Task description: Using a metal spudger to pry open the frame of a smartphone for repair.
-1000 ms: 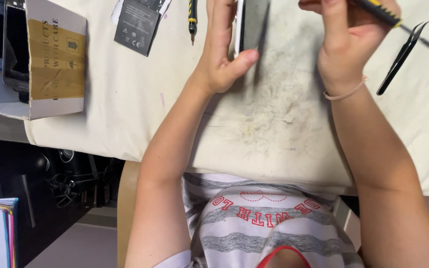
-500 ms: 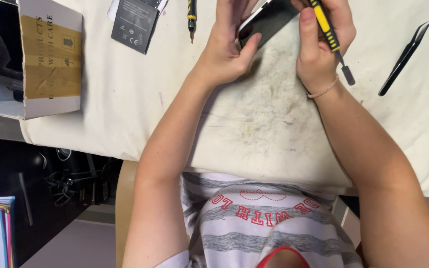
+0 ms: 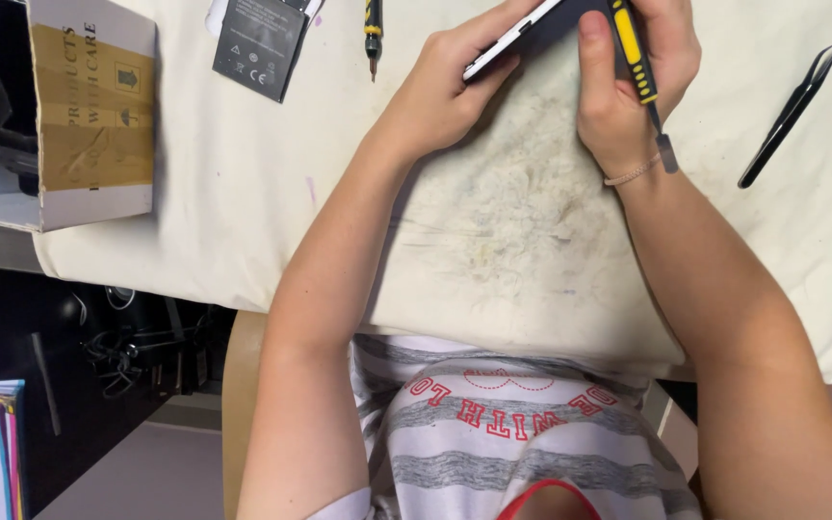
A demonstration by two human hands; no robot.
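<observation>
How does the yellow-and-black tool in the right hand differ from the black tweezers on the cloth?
The yellow-and-black tool is gripped in the right hand; the black tweezers lie untouched on the cloth. The tool has a yellow grip and a flat metal end; the tweezers are all black, tapering to fine points. Both are slim and elongated.

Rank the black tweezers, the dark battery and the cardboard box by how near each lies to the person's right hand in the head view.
Measured from the right hand:
1. Black tweezers, nearest, on the cloth just to its right.
2. Dark battery, farther, on the cloth at the top, past the left hand.
3. Cardboard box, farthest, at the table's left edge.
</observation>
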